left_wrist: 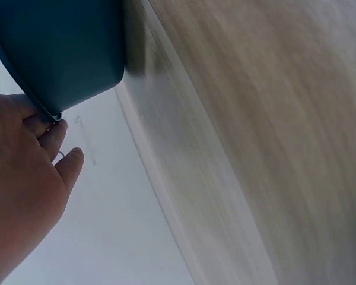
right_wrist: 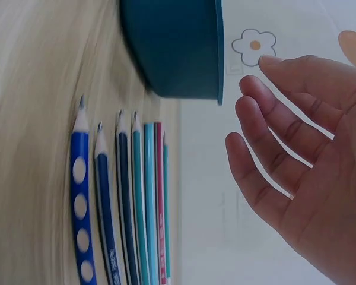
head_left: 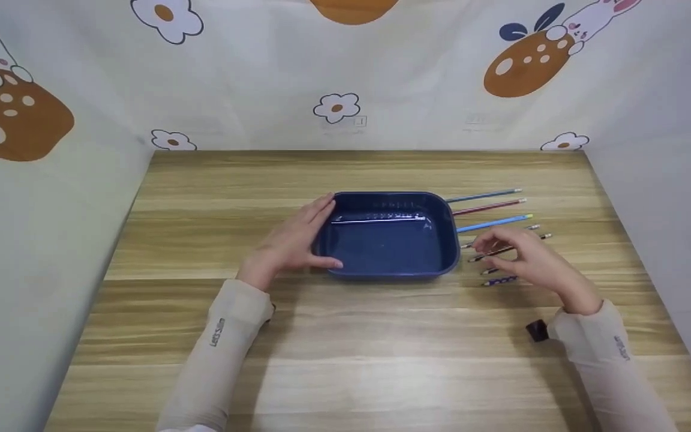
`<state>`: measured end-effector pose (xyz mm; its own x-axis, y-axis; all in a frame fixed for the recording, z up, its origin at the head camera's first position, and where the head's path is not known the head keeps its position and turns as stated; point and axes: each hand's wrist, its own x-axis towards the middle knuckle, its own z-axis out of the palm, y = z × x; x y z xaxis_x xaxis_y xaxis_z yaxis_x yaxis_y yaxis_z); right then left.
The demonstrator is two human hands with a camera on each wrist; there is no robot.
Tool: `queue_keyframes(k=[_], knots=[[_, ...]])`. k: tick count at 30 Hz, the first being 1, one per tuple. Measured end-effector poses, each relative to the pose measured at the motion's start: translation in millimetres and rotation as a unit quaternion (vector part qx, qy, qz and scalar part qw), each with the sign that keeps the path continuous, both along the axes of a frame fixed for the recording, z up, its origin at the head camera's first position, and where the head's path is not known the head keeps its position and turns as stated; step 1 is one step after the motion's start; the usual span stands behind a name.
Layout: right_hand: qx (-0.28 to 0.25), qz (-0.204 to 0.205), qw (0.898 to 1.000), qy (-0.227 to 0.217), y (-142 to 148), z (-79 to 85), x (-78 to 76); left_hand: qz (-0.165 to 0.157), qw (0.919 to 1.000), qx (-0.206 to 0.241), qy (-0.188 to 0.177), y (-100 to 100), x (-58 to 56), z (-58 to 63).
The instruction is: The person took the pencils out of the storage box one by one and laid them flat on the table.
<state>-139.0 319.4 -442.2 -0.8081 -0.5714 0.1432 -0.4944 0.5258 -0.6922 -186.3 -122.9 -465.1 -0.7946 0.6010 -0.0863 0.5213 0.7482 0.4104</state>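
A dark blue rectangular plastic container (head_left: 390,246) with a raised rim is at mid-table. At its left end, my left hand (head_left: 288,243) grips the rim, its thumb over the near left corner and its fingers at the far left corner. The left wrist view shows fingertips (left_wrist: 71,166) outside the container's corner (left_wrist: 56,116). To the container's right, my right hand (head_left: 528,255) hovers over several pencils, fingers loosely bent and holding nothing. The pencils lie side by side, among them a light blue pencil (head_left: 492,223), a red pencil (head_left: 489,207) and a dark blue spotted pencil (right_wrist: 80,202).
The wood-grain table (head_left: 381,354) is walled at the back and sides by a pale printed sheet (head_left: 249,78) with flowers and rabbits. A small dark cube-shaped object (head_left: 537,330) is at the right sleeve's cuff.
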Motion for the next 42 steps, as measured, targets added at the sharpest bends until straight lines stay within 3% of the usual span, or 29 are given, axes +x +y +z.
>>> queue_keyframes(k=[23,35,42], knots=[[-0.010,0.056,0.998,0.006,-52,5.5,-13.2,-0.006,0.9999,0.002,0.011,0,0.1,-1.8],[0.026,0.059,0.997,-0.036,-76,7.1,-18.5,-0.003,0.9999,0.000,0.010,0,-0.2,-0.8],[0.012,0.085,0.996,-0.021,-88,2.5,-26.0,-0.007,0.9999,0.005,0.009,0,-1.2,-1.8]])
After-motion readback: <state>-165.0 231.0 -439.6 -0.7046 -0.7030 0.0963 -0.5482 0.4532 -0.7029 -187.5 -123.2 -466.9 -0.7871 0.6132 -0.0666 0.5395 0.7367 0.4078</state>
